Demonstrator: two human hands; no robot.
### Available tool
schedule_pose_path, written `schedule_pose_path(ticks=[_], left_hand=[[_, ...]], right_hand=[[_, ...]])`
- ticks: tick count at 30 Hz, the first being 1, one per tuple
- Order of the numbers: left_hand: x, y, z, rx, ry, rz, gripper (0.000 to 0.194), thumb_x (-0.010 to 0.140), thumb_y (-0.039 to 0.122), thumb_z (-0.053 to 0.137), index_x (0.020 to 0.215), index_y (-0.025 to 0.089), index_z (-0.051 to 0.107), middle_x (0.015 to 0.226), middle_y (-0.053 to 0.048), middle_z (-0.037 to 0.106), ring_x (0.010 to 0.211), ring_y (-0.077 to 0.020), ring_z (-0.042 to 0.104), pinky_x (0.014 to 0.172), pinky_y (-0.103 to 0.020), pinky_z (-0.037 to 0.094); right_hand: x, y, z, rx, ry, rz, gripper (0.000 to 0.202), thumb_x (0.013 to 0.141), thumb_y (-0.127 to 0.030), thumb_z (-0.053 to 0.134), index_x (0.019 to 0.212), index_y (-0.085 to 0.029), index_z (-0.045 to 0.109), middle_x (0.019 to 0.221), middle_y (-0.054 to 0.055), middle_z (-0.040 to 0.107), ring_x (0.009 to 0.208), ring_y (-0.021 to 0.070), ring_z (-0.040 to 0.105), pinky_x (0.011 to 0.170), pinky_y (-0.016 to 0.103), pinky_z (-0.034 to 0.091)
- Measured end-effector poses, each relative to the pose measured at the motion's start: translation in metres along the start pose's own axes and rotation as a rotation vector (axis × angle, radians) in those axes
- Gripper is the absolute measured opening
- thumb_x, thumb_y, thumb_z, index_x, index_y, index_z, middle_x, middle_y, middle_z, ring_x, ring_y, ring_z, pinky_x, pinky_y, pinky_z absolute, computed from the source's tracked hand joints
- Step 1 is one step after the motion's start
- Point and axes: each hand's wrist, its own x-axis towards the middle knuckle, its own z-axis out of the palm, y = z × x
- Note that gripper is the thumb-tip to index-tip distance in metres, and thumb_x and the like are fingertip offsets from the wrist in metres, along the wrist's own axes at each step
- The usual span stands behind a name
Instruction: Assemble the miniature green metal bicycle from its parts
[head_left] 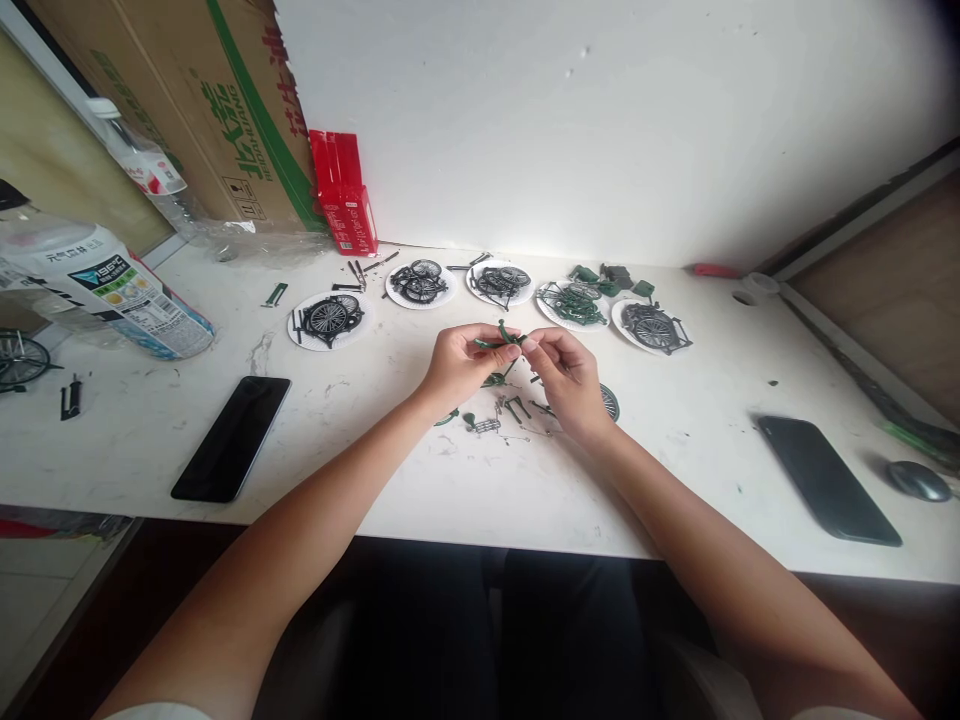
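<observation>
My left hand pinches a small green plastic part, which looks like a piece of a model bicycle frame. Opposite it, my right hand has its thumb and fingers closed on the right end of the same piece. The fingertips cover much of it. On the table below the hands are loose green parts, a small silver piece and tiny bits. A spoked model wheel shows partly from behind my right hand.
Along the back stand several paper plates, among them one with black wheels and one with green parts. A phone lies left; a dark flat slab and a mouse lie right. Bottles, a red box and a carton stand back left.
</observation>
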Motion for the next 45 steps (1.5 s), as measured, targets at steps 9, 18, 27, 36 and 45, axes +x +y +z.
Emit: schedule_pose_path(ticks=[9, 18, 27, 36, 45], left_hand=[[-0.002, 0.002, -0.001, 0.066, 0.016, -0.002, 0.049, 0.074, 0.052, 0.096, 0.107, 0.018, 0.084, 0.105, -0.011, 0.081, 0.082, -0.0189, 0.072, 0.077, -0.033, 0.059], [-0.002, 0.009, -0.002, 0.139, 0.018, 0.056, 0.042, 0.077, 0.048, 0.094, 0.105, 0.018, 0.085, 0.104, -0.010, 0.082, 0.079, -0.0186, 0.072, 0.073, -0.031, 0.058], [-0.002, 0.009, -0.002, 0.142, 0.010, 0.038, 0.040, 0.076, 0.047, 0.095, 0.103, 0.018, 0.085, 0.105, -0.010, 0.082, 0.083, -0.0198, 0.073, 0.076, -0.032, 0.060], [-0.002, 0.013, -0.002, 0.144, 0.008, 0.028, 0.040, 0.074, 0.045, 0.096, 0.100, 0.017, 0.085, 0.103, -0.010, 0.082, 0.087, -0.0216, 0.074, 0.078, -0.034, 0.061], [0.001, 0.005, -0.007, 0.188, 0.006, 0.033, 0.036, 0.075, 0.041, 0.094, 0.101, 0.017, 0.085, 0.103, -0.010, 0.082, 0.088, -0.0219, 0.074, 0.079, -0.033, 0.060]], right_hand=[[0.002, 0.004, -0.002, -0.016, 0.006, -0.025, 0.045, 0.089, -0.068, 0.080, 0.093, -0.025, 0.072, 0.066, -0.005, 0.033, 0.062, 0.0138, 0.029, 0.058, 0.031, 0.027], [0.003, 0.005, -0.001, 0.221, -0.038, 0.176, 0.043, 0.075, -0.061, 0.092, 0.094, -0.025, 0.078, 0.072, -0.002, 0.058, 0.069, 0.0142, 0.048, 0.066, 0.031, 0.044], [0.008, 0.010, -0.001, 0.373, -0.070, 0.297, 0.030, 0.071, -0.049, 0.090, 0.086, -0.025, 0.080, 0.091, 0.002, 0.073, 0.080, 0.0155, 0.057, 0.070, 0.031, 0.050], [0.007, 0.010, -0.002, 0.409, -0.087, 0.318, 0.029, 0.070, -0.047, 0.092, 0.085, -0.024, 0.081, 0.091, 0.002, 0.074, 0.078, 0.0137, 0.056, 0.072, 0.030, 0.050], [0.008, 0.011, -0.003, 0.336, -0.135, 0.328, 0.036, 0.075, -0.053, 0.090, 0.091, -0.023, 0.078, 0.090, 0.000, 0.070, 0.069, 0.0109, 0.047, 0.064, 0.027, 0.044]])
